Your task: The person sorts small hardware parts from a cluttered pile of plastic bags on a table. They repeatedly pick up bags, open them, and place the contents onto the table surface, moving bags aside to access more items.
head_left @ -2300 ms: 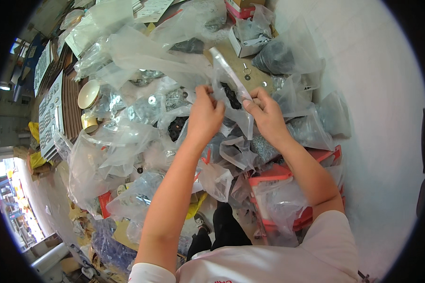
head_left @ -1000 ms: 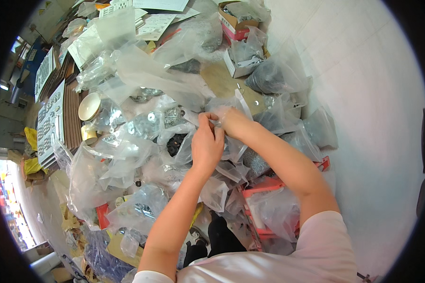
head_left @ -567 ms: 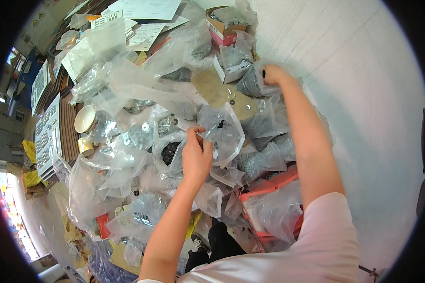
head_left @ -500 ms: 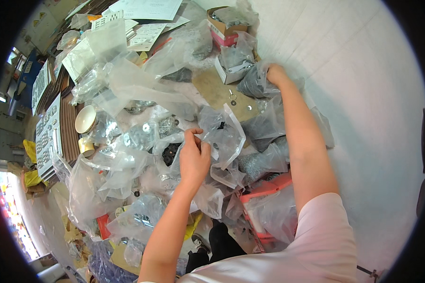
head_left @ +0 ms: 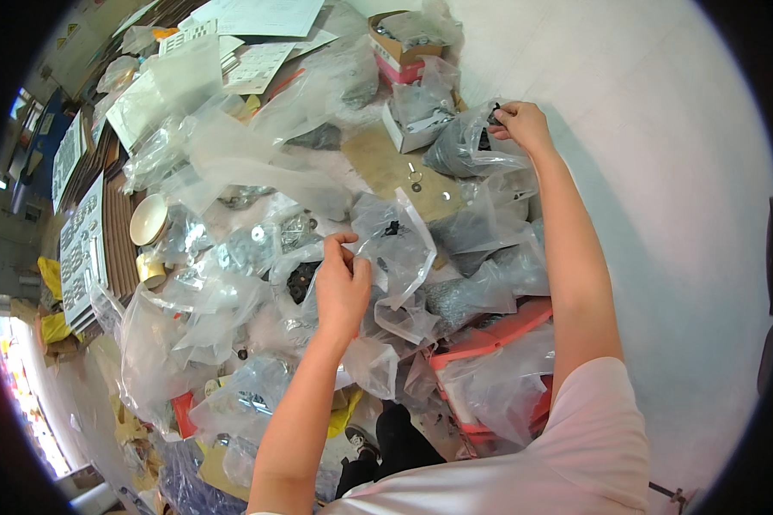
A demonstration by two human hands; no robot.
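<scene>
At the far right, my right hand [head_left: 525,126] pinches a small black part [head_left: 495,112], its exact kind too small to tell. The hand is over the mouth of a clear plastic bag [head_left: 455,152] filled with dark small pieces. My left hand [head_left: 342,292] hovers at the middle, its fingers curled; whatever they hold, if anything, is hidden. Just right of it lies an opened clear bag [head_left: 410,257] with a small black piece [head_left: 392,228] in it. Round black parts [head_left: 301,281] show in another bag close to the left hand's wrist side.
A white box [head_left: 401,130] and a brown carton [head_left: 408,60] of bagged parts stand at the back by the pale wall. A red-rimmed crate [head_left: 468,348] is near my body. Left are a cream bowl [head_left: 149,220], a yellow tape roll [head_left: 151,269] and stacked cardboard [head_left: 118,232].
My right hand has come up out of the bag of dark pieces, now with a small black part in its fingertips. The left hand keeps nearly the same pose.
</scene>
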